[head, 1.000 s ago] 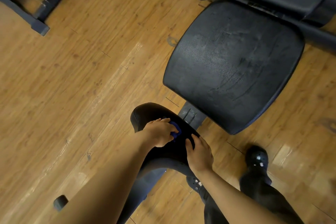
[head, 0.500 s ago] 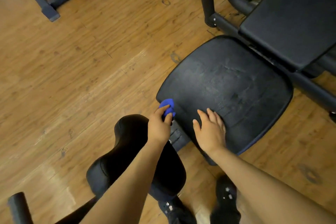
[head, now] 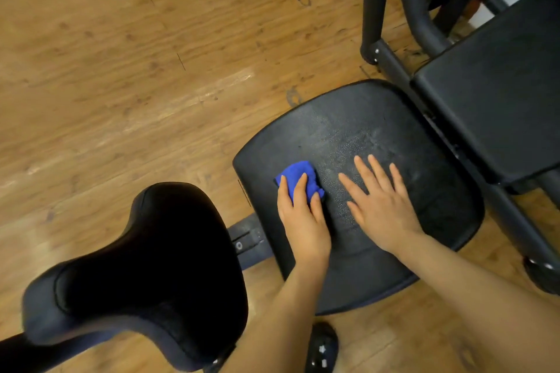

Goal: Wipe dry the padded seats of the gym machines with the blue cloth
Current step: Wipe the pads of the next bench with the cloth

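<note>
Cloth (head: pixel 298 178) under left hand (head: pixel 303 221) fingers, on seat (head: pixel 394 266)

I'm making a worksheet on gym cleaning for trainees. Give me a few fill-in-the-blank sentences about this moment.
1. The left hand presses a ____ cloth onto the padded seat.
2. The right hand lies ____ on the same seat, holding nothing.
3. The floor is made of ____.

Missing words: blue; flat; wood
</note>
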Action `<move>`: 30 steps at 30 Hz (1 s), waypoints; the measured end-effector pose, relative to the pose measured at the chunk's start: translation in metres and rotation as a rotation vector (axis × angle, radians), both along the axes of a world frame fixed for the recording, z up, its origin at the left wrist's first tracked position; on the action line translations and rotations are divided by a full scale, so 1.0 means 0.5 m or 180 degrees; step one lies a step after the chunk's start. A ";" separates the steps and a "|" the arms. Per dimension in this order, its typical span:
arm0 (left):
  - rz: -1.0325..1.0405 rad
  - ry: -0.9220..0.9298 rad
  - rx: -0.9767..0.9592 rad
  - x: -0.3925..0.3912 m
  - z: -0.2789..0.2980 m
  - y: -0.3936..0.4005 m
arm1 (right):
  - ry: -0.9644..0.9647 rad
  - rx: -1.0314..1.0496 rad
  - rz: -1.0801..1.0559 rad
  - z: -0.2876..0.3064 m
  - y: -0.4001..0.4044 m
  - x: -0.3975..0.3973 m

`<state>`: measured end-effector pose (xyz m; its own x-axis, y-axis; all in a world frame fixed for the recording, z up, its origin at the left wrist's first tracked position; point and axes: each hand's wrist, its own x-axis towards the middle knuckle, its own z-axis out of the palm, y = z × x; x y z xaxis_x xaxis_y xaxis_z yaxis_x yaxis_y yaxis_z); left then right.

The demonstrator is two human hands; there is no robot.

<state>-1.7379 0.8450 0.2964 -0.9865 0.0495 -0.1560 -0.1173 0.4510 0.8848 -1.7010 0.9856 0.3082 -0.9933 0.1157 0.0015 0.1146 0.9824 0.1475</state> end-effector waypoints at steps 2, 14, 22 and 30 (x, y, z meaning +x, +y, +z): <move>-0.0063 -0.0149 -0.0125 0.015 -0.017 0.006 | 0.0065 -0.0024 0.0042 -0.007 0.000 0.002; -0.1176 0.0085 -0.0841 0.000 -0.031 -0.086 | 0.0311 -0.0130 -0.0086 -0.017 -0.027 -0.005; -0.1615 -0.0005 -0.1437 -0.098 0.056 -0.188 | 0.0601 -0.0802 -0.0101 -0.022 -0.138 -0.085; -0.3233 -0.0662 -0.3835 -0.200 0.080 -0.304 | -0.0296 -0.0609 0.0067 -0.072 -0.201 -0.092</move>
<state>-1.8378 0.6930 0.3362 -0.5789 0.3990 -0.7111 0.5880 0.8085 -0.0250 -1.7472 0.8852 0.2721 -0.9903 0.0842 -0.1104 0.0883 0.9955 -0.0331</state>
